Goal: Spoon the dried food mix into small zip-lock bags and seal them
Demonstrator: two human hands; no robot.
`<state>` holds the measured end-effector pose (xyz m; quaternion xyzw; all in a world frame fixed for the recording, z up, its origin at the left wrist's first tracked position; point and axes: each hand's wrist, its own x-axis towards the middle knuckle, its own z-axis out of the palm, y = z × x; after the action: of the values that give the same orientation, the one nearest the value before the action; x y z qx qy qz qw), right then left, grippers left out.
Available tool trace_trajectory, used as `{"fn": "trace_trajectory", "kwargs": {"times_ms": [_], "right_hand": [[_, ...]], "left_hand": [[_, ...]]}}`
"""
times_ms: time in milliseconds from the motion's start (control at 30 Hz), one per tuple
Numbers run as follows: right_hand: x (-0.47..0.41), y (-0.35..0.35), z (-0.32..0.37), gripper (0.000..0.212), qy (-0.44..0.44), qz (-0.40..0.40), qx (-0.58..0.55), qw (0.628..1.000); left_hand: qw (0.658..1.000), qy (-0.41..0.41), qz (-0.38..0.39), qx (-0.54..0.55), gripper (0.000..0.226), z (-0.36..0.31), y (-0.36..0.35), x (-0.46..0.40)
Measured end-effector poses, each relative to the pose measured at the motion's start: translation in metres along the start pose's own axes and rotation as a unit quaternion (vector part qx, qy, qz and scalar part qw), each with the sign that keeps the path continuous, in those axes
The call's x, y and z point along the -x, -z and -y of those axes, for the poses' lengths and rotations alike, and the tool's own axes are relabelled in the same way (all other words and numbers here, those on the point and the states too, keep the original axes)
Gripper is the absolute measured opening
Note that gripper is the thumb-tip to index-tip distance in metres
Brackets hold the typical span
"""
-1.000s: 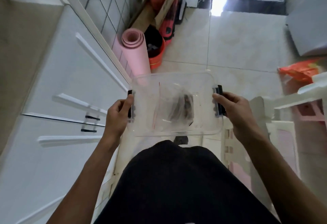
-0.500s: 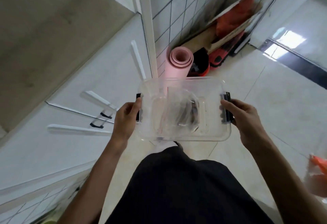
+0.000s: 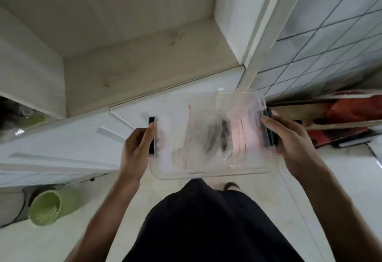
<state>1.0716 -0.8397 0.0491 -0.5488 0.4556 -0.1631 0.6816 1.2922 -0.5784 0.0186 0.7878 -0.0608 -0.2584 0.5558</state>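
I carry a clear plastic lidded box (image 3: 175,164) in front of my waist. My left hand (image 3: 137,146) grips its left side at the black latch (image 3: 152,135). My right hand (image 3: 289,139) grips its right side at the other black latch (image 3: 268,131). Inside the box lie clear zip-lock bags (image 3: 198,133) with red seal lines, and a dark dried food mix (image 3: 219,137) shows through them. The view is blurred, so the bags' exact number and state cannot be made out.
A beige countertop (image 3: 144,59) lies ahead above white cabinet doors (image 3: 72,135). A green basket (image 3: 47,208) lies on the floor at lower left. Red and orange items (image 3: 343,117) lean against the tiled wall (image 3: 330,34) at the right.
The view has swung left: the pink roll has left the frame, and the countertop and green basket have come in. Both hands keep the same hold on the box.
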Motion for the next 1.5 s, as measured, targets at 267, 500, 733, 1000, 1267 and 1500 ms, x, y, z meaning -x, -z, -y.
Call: {"fn": "trace_trajectory", "kwargs": {"times_ms": [267, 500, 733, 1000, 1267, 1500], "right_hand": [[-0.049, -0.008, 0.066, 0.017, 0.025, 0.15, 0.033, 0.988], [-0.089, -0.032, 0.124, 0.019, 0.093, 0.209, 0.057, 0.972], [-0.126, -0.091, 0.166, 0.034, 0.13, 0.155, 0.079, 0.976], [-0.177, -0.143, 0.184, 0.034, 0.133, 0.076, 0.097, 0.984], [-0.209, -0.155, 0.176, 0.03, 0.109, 0.024, 0.151, 0.982], [-0.2, -0.139, 0.168, 0.035, 0.07, 0.061, 0.182, 0.979]], "left_hand": [[0.988, -0.022, -0.138, 0.065, 0.068, -0.036, -0.008, 0.018], [0.98, -0.061, -0.157, 0.101, 0.061, -0.087, 0.006, 0.003], [0.982, -0.081, -0.146, 0.086, 0.088, -0.135, 0.04, -0.063], [0.986, -0.064, -0.153, 0.013, 0.049, -0.161, 0.043, -0.154], [0.982, -0.005, -0.188, -0.025, 0.06, -0.152, 0.027, -0.178], [0.985, 0.013, -0.17, -0.02, 0.063, -0.158, 0.034, -0.161]]}}
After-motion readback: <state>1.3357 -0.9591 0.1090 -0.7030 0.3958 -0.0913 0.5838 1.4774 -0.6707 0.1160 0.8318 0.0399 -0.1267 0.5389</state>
